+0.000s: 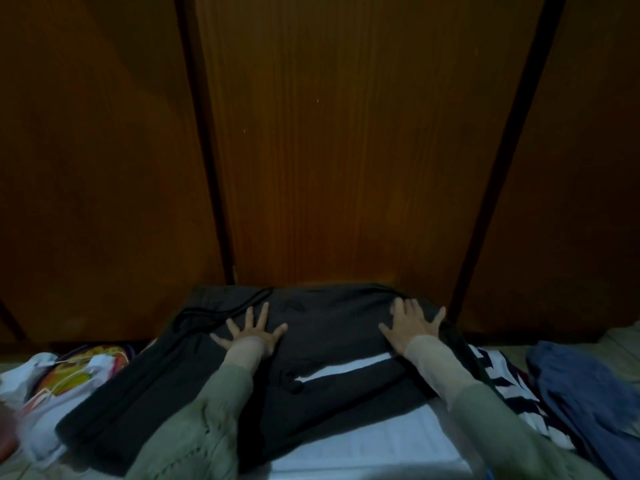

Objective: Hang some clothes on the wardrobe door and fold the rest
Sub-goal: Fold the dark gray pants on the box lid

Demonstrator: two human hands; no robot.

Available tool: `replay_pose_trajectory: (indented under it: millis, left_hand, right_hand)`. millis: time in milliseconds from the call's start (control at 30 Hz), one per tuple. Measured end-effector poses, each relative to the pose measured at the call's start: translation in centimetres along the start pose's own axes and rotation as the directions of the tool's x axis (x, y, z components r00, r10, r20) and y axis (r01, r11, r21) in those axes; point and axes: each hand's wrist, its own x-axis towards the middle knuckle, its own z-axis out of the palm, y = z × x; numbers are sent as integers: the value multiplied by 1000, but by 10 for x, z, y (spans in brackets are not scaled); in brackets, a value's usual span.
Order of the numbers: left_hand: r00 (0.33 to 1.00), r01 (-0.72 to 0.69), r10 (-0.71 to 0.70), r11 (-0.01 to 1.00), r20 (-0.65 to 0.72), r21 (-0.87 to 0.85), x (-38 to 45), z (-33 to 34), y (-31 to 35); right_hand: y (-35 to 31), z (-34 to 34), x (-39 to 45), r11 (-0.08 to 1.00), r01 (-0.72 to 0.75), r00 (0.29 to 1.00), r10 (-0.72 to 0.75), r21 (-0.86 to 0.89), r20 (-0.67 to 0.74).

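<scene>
A dark grey garment with a black drawstring (322, 341) lies spread flat in front of me, its far edge close to the wooden wardrobe door (346, 150). My left hand (251, 332) presses on its left half with fingers spread straight. On the right half my right hand (414, 325) lies flat, fingers straight and reaching the garment's far right corner. Under the garment a white cloth (374, 441) shows at the near edge.
A white plastic bag with a bright print (65, 382) sits at the left. At the right lie a black-and-white patterned cloth (509, 386) and a crumpled blue garment (585, 389). Closed wardrobe doors fill the whole background.
</scene>
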Motion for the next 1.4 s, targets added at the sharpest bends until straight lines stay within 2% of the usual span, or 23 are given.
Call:
replay_pose_trajectory:
  millis: [33,100,267,400,467,533,633,700,767,833,900,1067,1267,1400]
  left_hand:
    - [999,33,-33,999,-15,-5,3,-1,-2]
    - [996,88,-88,996,-28,-12,9,-2,-6]
    - [991,132,-132,991,-11,-30,13,-8,-6]
    - [984,164,-155,980,-87,116,6,-4,5]
    - [981,93,-55,974,-185,205,-4,-5,22]
    - [957,-121,183,957,-226,263,-13,-5,45]
    - [854,-436,494,850,-163,296,-28,3,83]
    - [785,-557,608,777,-122,293,-27,12,104]
    - [735,-630,676,708,-49,318,-22,17,121]
    - [742,-633,669,679,41,372,-15,13,133]
    - [781,-596,614,683,110,421,-9,8,142]
    - [855,-515,496,780,150,357,4,2,144]
    - [857,-515,488,804,163,298,7,6,139]
    - [813,-583,553,759,186,291,1,8,138]
  right_hand:
    - [5,3,3,998,-43,997,46,-52,56]
    - [16,4,6,992,-114,987,119,-50,112]
    - [33,-3,9,977,-212,971,209,16,117]
    - [44,2,14,932,-310,947,287,186,144]
    - [48,4,15,937,-297,951,275,183,139]
    - [48,7,14,949,-287,957,276,134,92]
    - [45,10,15,961,-265,963,267,84,-24]
    - [48,11,19,963,-206,976,214,176,-30]
    - [55,11,25,951,-129,992,128,282,22]
    - [63,12,32,937,-88,994,61,338,91]
    - [67,11,39,929,-89,988,36,360,152]
    - [71,13,60,884,-157,960,32,440,277]
    - [81,26,63,700,-211,941,-43,683,335]
    - [83,26,57,771,-104,964,-78,629,255]
